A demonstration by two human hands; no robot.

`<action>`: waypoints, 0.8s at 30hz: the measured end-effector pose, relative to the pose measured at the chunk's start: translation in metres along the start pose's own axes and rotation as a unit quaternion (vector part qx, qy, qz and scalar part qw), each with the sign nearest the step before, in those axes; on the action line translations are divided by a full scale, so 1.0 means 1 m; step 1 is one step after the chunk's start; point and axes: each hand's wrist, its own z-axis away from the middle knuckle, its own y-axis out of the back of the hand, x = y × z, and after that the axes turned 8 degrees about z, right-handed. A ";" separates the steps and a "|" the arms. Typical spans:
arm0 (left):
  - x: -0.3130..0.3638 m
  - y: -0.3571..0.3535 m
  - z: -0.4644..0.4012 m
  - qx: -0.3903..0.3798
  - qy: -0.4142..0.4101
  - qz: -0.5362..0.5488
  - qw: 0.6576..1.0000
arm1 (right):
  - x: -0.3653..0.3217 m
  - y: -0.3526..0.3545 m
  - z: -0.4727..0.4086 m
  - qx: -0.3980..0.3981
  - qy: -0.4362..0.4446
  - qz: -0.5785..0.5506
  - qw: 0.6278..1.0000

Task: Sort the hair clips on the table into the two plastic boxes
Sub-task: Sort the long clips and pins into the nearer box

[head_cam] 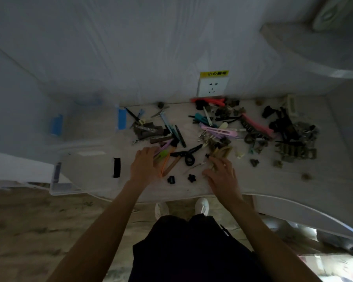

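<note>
Head view looks down on a bench (253, 184) covered in hair clips (216, 131), lying in messy heaps from the middle to the right. Two clear plastic boxes (86, 165) sit at the left, one behind the other; the near one has a black clip (116, 167) at its side. The left hand (144, 166) rests on a bunch of long clips, pink, green and orange (165, 159), fingers curled loosely over them. The right hand (220, 171) has its fingers bent on a tan clip (220, 153) (I cannot tell if it is really pinched). Best to take just one kind, lift it free of the tangle, then carry it left to a box.
</note>
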 end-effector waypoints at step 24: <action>0.026 -0.023 0.016 0.049 0.044 0.028 0.997 | 0.029 -0.002 -0.066 0.068 0.193 0.123 0.971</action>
